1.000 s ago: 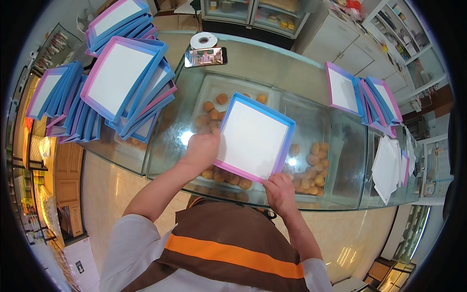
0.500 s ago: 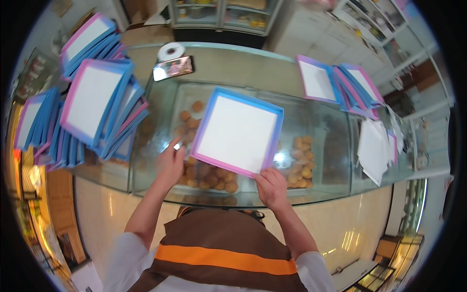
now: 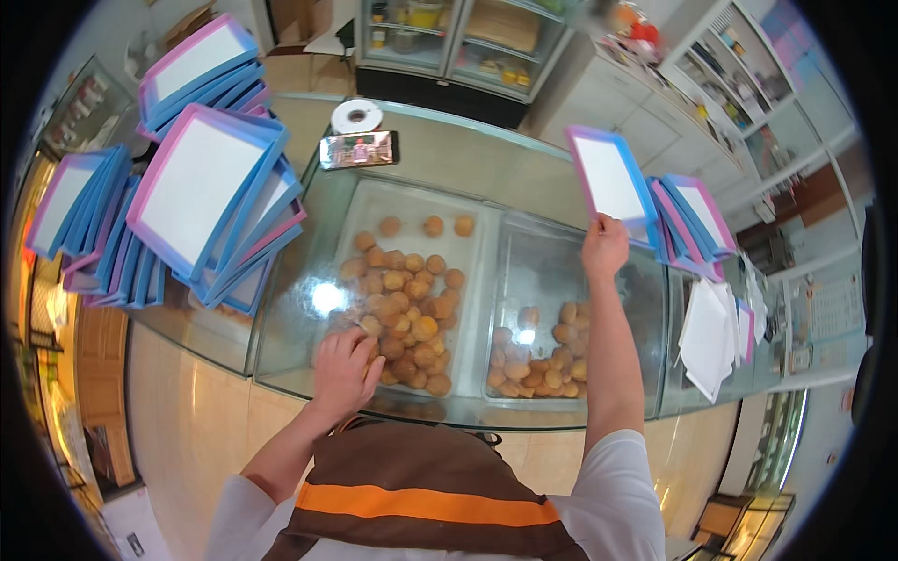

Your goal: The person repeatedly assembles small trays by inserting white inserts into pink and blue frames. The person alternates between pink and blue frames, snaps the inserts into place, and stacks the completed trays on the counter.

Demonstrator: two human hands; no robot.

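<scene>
My right hand [image 3: 606,245] is closed on the near edge of a shallow square box tray [image 3: 608,178], white inside with pink and blue sides. It is beside a stack of similar box trays [image 3: 690,220] at the right of the glass counter. My left hand [image 3: 344,372] rests on the glass top with its fingers loosely bent and apart, holding nothing. Beneath the glass, round golden-brown baked balls [image 3: 407,318] lie in a pale tray, right by that hand. More of these balls [image 3: 552,360] sit in a second tray to the right.
Tall stacks of pink and blue box trays [image 3: 201,187] stand at the left. A phone [image 3: 359,150] and a white tape roll [image 3: 356,116] lie at the counter's back. White sheets [image 3: 708,332] are at the right. A glass-door fridge [image 3: 458,47] stands beyond.
The box tray at the middle of the counter is gone from there. My right hand has moved right and away to the right-hand trays. My left hand has lowered onto the glass.
</scene>
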